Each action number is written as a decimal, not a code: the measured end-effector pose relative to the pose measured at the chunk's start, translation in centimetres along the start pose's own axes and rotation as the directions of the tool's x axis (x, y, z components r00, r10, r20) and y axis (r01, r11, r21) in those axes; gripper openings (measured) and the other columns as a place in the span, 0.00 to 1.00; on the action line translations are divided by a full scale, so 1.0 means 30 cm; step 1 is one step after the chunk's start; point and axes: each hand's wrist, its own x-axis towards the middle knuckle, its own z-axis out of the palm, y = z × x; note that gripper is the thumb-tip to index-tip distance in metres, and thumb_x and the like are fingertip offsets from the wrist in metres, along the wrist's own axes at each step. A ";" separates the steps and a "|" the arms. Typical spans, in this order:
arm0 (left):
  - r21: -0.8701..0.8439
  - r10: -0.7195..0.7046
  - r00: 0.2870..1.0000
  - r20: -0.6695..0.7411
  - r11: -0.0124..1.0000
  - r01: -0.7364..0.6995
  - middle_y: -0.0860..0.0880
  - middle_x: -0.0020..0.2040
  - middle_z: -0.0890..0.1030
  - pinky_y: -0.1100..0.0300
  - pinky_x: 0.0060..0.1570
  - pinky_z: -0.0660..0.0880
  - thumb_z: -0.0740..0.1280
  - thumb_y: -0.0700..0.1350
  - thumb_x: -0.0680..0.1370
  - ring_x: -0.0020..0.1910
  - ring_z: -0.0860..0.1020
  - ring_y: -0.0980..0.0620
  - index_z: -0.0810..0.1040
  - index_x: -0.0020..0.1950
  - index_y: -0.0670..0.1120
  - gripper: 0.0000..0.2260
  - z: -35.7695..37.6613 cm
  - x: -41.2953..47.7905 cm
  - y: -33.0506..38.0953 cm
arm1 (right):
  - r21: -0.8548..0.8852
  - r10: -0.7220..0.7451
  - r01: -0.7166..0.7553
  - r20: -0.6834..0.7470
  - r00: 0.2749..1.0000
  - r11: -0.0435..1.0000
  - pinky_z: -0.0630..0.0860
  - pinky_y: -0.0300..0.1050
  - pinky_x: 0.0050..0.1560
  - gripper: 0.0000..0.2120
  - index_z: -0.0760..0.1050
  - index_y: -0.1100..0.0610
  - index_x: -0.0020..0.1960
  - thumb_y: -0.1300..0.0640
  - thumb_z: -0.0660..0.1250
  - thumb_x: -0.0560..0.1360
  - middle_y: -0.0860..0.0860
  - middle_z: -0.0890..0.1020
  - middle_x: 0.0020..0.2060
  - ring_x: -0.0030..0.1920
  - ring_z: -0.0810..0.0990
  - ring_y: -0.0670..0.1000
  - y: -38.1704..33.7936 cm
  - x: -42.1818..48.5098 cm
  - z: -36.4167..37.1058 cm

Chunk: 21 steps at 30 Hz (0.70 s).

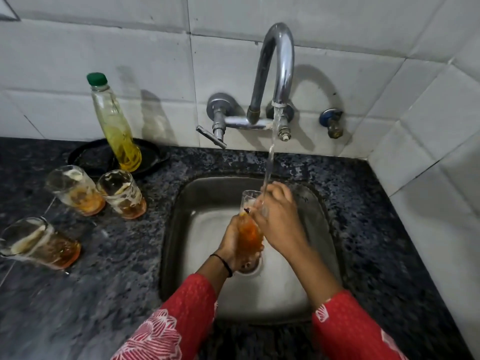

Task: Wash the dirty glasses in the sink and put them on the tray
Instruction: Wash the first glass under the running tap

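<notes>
Early stage, by my read: nothing washed yet. Counter [117, 281] is dark stone, with open room at front-left. Sink [176, 229] walls sit close round the hands, and the running tap [279, 61] overhead limits lifting. Black tray [88, 158] at back-left holds only a soap bottle [117, 126], no clean glasses. Three dirty glasses [78, 190] wait on the counter left of the sink. Fourth glass [250, 235] is over the basin, under the stream. Left hand [231, 245] grips its base; right hand [278, 216] has fingers curled on its rim.

Head view, steeply down onto sink [181, 229]
</notes>
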 end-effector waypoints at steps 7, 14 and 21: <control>-0.038 0.114 0.988 -0.100 0.992 -0.118 0.47 0.38 0.81 0.57 0.36 0.75 0.59 0.55 0.77 0.35 0.79 0.49 0.78 0.51 0.46 0.15 -0.074 0.064 0.013 | -0.089 0.075 -0.047 0.339 0.938 0.995 0.77 0.52 0.49 0.06 0.77 0.52 0.41 0.57 0.62 0.74 0.56 0.83 0.46 0.49 0.81 0.58 -0.045 0.102 -0.024; -0.144 0.230 0.972 -0.054 0.961 -0.236 0.45 0.47 0.83 0.58 0.44 0.75 0.54 0.56 0.81 0.43 0.81 0.51 0.81 0.54 0.46 0.20 -0.100 0.116 -0.011 | 0.497 0.426 -0.577 0.392 0.815 0.647 0.82 0.49 0.45 0.05 0.80 0.57 0.41 0.62 0.66 0.73 0.55 0.84 0.40 0.39 0.84 0.52 0.009 0.121 0.049; 0.006 -0.074 0.992 -0.105 0.997 0.075 0.47 0.34 0.85 0.65 0.25 0.76 0.44 0.58 0.82 0.29 0.82 0.52 0.77 0.53 0.47 0.25 -0.122 0.171 0.063 | -0.207 -0.035 0.186 0.571 0.820 0.961 0.73 0.45 0.47 0.17 0.70 0.52 0.63 0.61 0.59 0.75 0.56 0.80 0.54 0.52 0.79 0.59 0.075 0.025 0.105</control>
